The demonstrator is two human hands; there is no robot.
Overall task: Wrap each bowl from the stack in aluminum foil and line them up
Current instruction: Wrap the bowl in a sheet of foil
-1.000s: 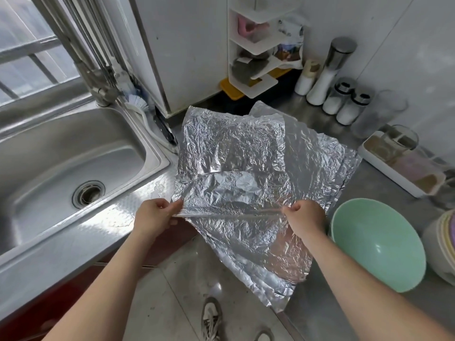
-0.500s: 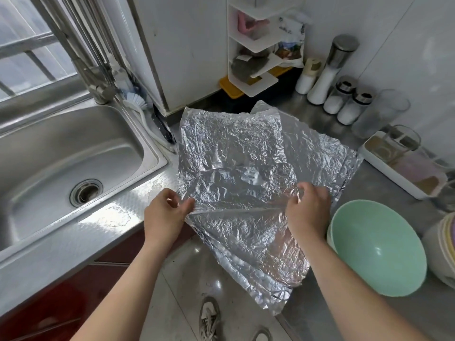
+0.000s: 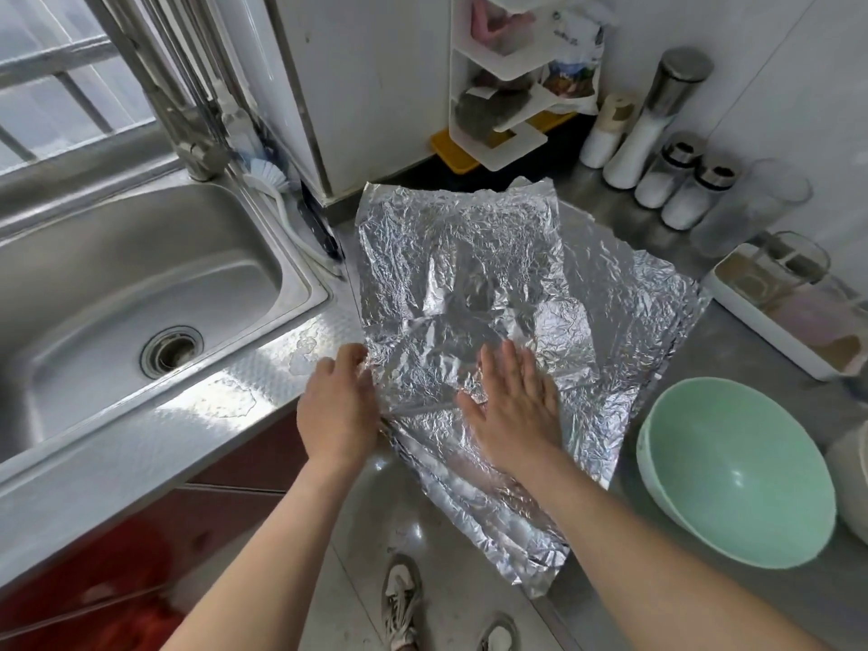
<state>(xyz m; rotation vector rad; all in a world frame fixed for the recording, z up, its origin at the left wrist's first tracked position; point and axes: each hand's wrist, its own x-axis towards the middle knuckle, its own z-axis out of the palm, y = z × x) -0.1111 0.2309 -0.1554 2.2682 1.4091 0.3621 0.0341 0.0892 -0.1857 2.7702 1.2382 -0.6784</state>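
Resting flat on foil (image 3: 460,256), right hand (image 3: 512,406)

Steel sink (image 3: 117,274) off to the left of the left hand (image 3: 338,415); white rack (image 3: 498,152) and salt shakers (image 3: 657,180) stand well beyond the right hand (image 3: 512,406).

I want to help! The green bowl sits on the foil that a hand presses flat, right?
No. The head view shows the green bowl beside the foil, not on it. The right hand does press the foil flat.
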